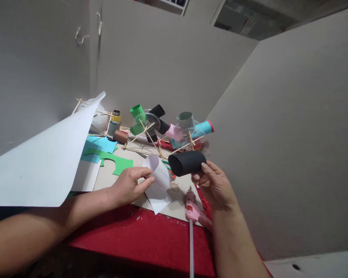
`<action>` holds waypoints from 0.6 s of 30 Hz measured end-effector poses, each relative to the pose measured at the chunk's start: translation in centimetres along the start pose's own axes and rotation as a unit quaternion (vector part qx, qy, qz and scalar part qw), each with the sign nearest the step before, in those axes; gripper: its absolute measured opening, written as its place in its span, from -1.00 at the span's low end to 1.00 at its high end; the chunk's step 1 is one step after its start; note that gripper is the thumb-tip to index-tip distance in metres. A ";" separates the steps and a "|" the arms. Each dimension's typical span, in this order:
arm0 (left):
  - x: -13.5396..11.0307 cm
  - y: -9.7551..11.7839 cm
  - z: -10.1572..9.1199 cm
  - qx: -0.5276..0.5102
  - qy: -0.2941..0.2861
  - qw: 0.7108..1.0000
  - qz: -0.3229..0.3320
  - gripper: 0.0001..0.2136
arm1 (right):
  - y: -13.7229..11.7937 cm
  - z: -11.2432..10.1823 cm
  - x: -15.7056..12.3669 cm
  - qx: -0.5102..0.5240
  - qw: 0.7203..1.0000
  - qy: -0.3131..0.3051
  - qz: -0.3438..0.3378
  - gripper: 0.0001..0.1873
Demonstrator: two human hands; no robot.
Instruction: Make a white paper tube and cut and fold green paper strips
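Note:
A black paper tube (188, 163) is pinched at its right end by my right hand (216, 183), its open end facing left. Fingers and thumb of my left hand (133, 183) close on the edge of a curled white paper strip (159, 175), whose tail lies flat on the pale board. Below the tube rests a pink glue gun (193, 208) with a long clear glue stick (191, 247) poking out toward me. A small tan ring (174, 187) lies between the strip and the glue gun.
Behind my hands stand stick frames (145, 131) with green and black paper tubes. Further right are a grey tube (185, 120) and a blue tube (202, 129). Green paper scraps (120, 162) lie left. A large white sheet (46, 158) rises over my left forearm. Walls enclose the table.

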State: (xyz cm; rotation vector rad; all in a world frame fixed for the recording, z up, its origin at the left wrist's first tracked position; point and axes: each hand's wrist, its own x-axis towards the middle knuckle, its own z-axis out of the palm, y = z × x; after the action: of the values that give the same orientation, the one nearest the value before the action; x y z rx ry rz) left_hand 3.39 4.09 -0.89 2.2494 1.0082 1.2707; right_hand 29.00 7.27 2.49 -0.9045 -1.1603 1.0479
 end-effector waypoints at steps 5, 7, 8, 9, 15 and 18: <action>-0.2 0.4 -0.4 0.181 0.010 0.976 0.124 -0.81 | -0.3 0.8 -1.5 -0.023 0.998 -0.016 -0.063 -0.76; -0.2 0.6 -0.4 0.236 -0.006 0.958 0.164 -0.80 | -0.8 1.0 -2.2 -0.083 0.990 -0.032 -0.110 -0.82; -0.3 0.7 -0.3 0.252 -0.018 0.952 0.176 -0.80 | -1.2 1.2 -2.5 -0.121 0.983 -0.044 -0.130 -0.83; -0.3 0.7 -0.3 0.259 -0.029 0.948 0.183 -0.80 | -1.5 1.4 -2.8 -0.159 0.975 -0.057 -0.147 -0.84; -0.6 0.1 0.0 0.201 -0.024 0.964 0.172 -0.74 | -3.6 2.8 -2.8 -0.333 0.898 -0.149 -0.244 -0.88; -0.8 -0.7 -0.1 0.158 0.022 0.970 0.181 -0.65 | -4.3 2.9 -2.3 -0.364 0.880 -0.158 -0.259 -0.91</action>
State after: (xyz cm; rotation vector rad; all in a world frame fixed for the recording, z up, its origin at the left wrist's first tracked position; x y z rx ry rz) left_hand 2.76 3.92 -1.75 2.7612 0.8951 1.3895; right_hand 26.65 3.99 6.45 -0.9161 -2.0114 0.2949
